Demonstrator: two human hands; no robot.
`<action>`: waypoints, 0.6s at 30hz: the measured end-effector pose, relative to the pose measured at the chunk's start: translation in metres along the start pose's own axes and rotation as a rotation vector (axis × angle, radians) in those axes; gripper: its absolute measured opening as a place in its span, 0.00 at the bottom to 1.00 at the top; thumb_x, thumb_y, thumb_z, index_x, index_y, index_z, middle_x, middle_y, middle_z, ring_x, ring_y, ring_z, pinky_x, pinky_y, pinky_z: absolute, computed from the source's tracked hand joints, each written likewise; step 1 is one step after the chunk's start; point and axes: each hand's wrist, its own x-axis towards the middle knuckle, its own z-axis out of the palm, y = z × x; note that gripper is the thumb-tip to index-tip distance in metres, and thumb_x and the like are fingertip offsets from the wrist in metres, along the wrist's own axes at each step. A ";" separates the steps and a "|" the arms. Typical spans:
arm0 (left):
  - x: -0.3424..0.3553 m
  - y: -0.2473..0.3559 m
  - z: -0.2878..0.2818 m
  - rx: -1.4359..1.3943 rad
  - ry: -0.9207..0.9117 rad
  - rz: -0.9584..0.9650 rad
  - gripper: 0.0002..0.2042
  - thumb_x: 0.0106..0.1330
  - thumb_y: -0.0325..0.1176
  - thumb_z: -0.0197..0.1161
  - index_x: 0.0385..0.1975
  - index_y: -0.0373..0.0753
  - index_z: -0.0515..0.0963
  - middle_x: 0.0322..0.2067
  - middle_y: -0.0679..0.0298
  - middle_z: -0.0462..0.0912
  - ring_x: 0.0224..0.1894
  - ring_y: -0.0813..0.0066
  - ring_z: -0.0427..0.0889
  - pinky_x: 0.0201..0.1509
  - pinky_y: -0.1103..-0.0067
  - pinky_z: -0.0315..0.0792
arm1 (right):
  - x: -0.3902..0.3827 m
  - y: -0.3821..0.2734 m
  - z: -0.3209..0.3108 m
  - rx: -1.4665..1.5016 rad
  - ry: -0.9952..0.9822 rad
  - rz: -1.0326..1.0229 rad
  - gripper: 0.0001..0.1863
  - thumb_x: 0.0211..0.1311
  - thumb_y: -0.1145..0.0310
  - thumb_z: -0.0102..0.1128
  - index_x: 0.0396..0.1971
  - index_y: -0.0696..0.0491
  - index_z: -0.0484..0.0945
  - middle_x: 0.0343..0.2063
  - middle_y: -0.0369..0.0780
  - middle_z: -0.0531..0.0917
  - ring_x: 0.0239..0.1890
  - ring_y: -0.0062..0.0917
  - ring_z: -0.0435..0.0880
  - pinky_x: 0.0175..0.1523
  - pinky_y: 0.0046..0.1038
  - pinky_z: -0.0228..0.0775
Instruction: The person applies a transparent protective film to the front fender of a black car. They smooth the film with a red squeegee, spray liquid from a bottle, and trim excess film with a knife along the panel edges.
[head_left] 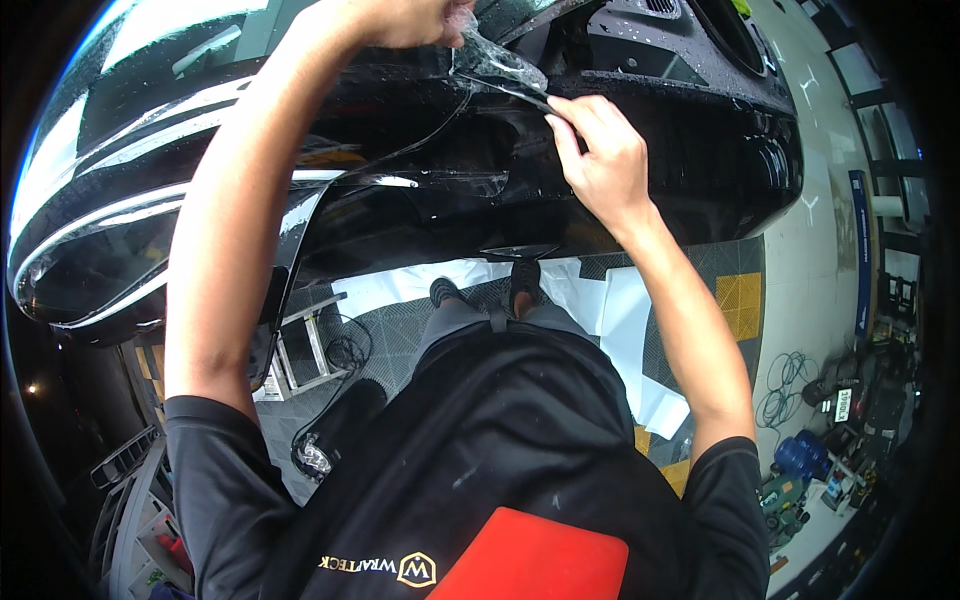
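My left hand (415, 22) is closed on a crumpled piece of clear film (500, 62) at the top of the view, above the black car's (420, 130) wet bodywork. Part of that hand is cut off by the upper edge. My right hand (612, 160) pinches a slim, dark, knife-like tool (522, 93) between thumb and fingers. Its far end points left, toward the body seam under the film; its exact kind is hard to make out. Water drops dot the glass and panels around both hands.
White sheets (625, 310) lie on the grey floor by my feet. A step ladder (300, 350) and a coiled black cable (348, 352) are at the left. At the right are a loose cable (785, 390), blue bottles (800, 455) and workshop gear along the wall.
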 end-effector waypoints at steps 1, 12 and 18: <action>0.002 -0.002 0.007 0.028 0.007 -0.009 0.11 0.68 0.34 0.67 0.41 0.33 0.88 0.39 0.43 0.91 0.46 0.46 0.92 0.54 0.60 0.81 | -0.005 -0.003 -0.002 0.022 0.004 0.046 0.09 0.67 0.78 0.74 0.46 0.59 0.90 0.35 0.44 0.88 0.33 0.34 0.88 0.39 0.31 0.81; -0.019 -0.005 0.037 -0.361 0.209 -0.041 0.10 0.65 0.30 0.78 0.40 0.33 0.85 0.32 0.53 0.90 0.37 0.55 0.92 0.46 0.66 0.82 | -0.011 -0.029 -0.006 0.491 0.115 0.390 0.10 0.69 0.84 0.66 0.49 0.64 0.85 0.39 0.44 0.85 0.34 0.24 0.86 0.41 0.24 0.79; -0.025 0.000 0.050 -0.601 0.258 -0.080 0.08 0.66 0.27 0.76 0.41 0.33 0.86 0.29 0.55 0.89 0.32 0.63 0.89 0.43 0.69 0.81 | 0.034 -0.015 0.034 0.525 0.011 0.355 0.27 0.60 0.80 0.83 0.59 0.64 0.83 0.55 0.44 0.80 0.52 0.28 0.87 0.54 0.26 0.83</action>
